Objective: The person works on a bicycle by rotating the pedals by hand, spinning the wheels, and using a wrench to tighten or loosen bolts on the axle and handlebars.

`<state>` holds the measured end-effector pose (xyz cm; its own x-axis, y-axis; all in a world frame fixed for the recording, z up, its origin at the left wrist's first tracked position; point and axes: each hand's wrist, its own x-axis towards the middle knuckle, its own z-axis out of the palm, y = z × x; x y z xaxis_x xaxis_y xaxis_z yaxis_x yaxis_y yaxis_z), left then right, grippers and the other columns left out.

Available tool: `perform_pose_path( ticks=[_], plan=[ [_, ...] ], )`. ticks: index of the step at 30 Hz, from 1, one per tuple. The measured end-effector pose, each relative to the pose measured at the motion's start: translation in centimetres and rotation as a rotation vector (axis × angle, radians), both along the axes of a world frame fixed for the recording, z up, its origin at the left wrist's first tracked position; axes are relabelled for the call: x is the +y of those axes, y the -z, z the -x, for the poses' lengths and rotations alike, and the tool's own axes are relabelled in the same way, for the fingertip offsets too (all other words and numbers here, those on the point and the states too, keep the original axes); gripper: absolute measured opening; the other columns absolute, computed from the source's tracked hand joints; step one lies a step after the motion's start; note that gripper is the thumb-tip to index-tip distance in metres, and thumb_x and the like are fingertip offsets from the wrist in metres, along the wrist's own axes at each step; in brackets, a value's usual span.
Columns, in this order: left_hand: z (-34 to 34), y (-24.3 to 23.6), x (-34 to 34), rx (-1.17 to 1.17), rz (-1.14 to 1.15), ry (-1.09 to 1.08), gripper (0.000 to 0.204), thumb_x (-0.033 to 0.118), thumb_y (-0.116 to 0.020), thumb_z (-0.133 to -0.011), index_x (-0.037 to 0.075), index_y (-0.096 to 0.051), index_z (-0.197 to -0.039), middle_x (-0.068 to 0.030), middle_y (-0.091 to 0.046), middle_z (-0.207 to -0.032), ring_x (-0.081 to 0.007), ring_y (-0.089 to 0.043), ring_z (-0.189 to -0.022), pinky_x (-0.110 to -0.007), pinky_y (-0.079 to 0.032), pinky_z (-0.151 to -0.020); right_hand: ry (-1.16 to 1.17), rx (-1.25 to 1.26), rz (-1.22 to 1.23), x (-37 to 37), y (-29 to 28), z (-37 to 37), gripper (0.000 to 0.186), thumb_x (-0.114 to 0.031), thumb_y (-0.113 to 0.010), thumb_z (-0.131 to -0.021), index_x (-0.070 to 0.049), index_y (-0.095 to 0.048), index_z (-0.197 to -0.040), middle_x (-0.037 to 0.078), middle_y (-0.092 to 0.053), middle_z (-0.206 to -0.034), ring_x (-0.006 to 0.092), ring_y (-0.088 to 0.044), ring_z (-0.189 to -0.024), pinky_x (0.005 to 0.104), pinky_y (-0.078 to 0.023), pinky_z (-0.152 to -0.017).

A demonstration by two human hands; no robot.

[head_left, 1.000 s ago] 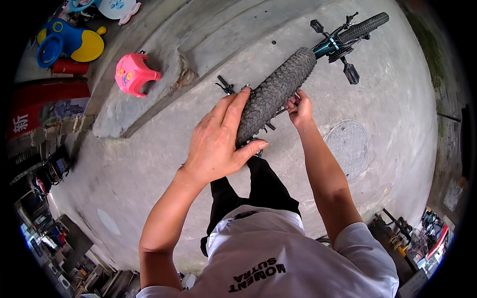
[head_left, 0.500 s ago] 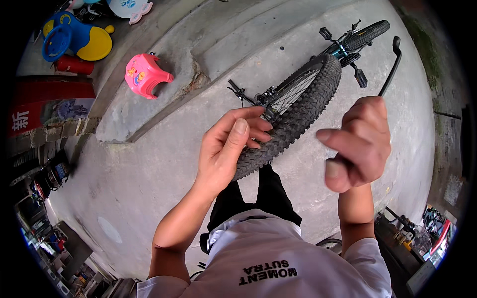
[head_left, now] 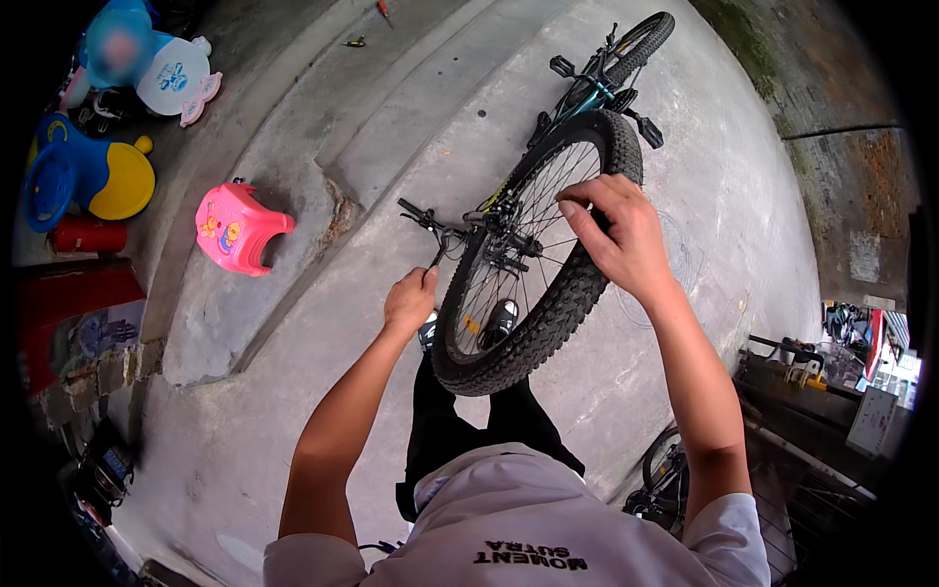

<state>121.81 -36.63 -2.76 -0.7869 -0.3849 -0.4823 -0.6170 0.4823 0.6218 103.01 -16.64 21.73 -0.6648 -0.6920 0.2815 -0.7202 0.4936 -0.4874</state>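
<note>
My left hand (head_left: 416, 293) is closed on a slim black bar (head_left: 440, 252), apparently a tool, left of the bicycle's front tyre, beside the handlebar (head_left: 421, 215). My right hand (head_left: 611, 235) is over the right side of that tyre (head_left: 548, 338), fingers curled together near the spokes; whatever they hold, if anything, is hidden. The tilted wheel shows its spokes and hub (head_left: 523, 245), with my feet visible through and beside it. The bicycle's teal frame (head_left: 585, 96) and rear wheel (head_left: 648, 34) extend away toward the top right.
A pink stool (head_left: 238, 230) stands on a concrete step (head_left: 274, 303) at left, near ride-on toys (head_left: 117, 181) and a red cylinder (head_left: 83, 235). Small tools (head_left: 383, 12) lie farther up. Another bicycle (head_left: 657, 484) and racks (head_left: 782, 391) are at lower right.
The front wheel has tilted, showing more spokes. My left hand has moved off the tyre down-left and grips a bar. My right hand, earlier raised with a black tool, is back over the tyre.
</note>
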Motion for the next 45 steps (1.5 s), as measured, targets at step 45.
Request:
perform_pose_path(
  ticks=[45],
  plan=[
    [7.8, -3.6, 5.9, -0.457, 0.163, 0.194, 0.048, 0.044, -0.047, -0.099, 0.005, -0.075, -0.1, -0.0183, -0.072, -0.102, -0.036, -0.068, -0.099, -0.044, -0.054, -0.087, 0.067, 0.044, 0.167, 0.2, 1.9, 0.0, 0.011, -0.001, -0.071, -0.074, -0.006, -0.072, -0.084, 0.007, -0.058, -0.065, 0.026, -0.056, -0.065, 0.036, -0.045, -0.068]
  ],
)
